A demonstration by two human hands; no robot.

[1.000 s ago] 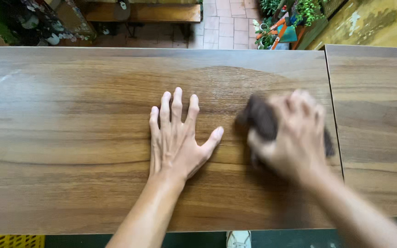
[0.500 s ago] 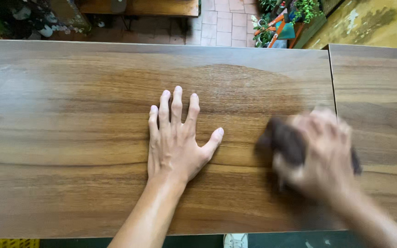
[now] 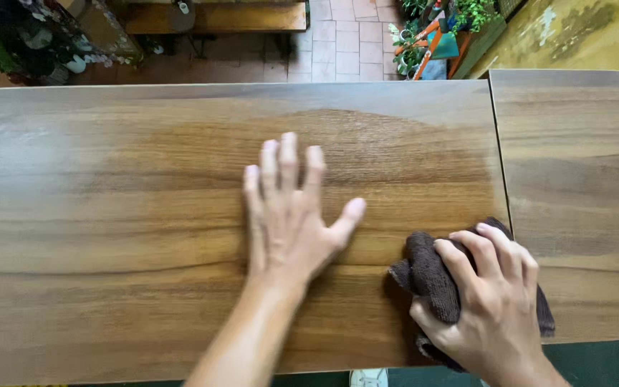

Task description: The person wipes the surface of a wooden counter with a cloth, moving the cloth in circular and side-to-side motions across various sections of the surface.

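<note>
Pressing brown cloth (image 3: 435,279), right hand (image 3: 492,308), wooden tabletop (image 3: 109,215)

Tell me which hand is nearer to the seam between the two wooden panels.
Right. The right hand, clutching the brown cloth, lies at the seam. The left hand rests flat on the bigger panel, well away from it.

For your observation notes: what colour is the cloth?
Dark brown cloth, under the right hand, head view.

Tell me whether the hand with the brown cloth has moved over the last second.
Yes. The right hand with the brown cloth slid right and toward the near edge, closing on the seam between the wooden panels; the left hand stayed flat.
</note>
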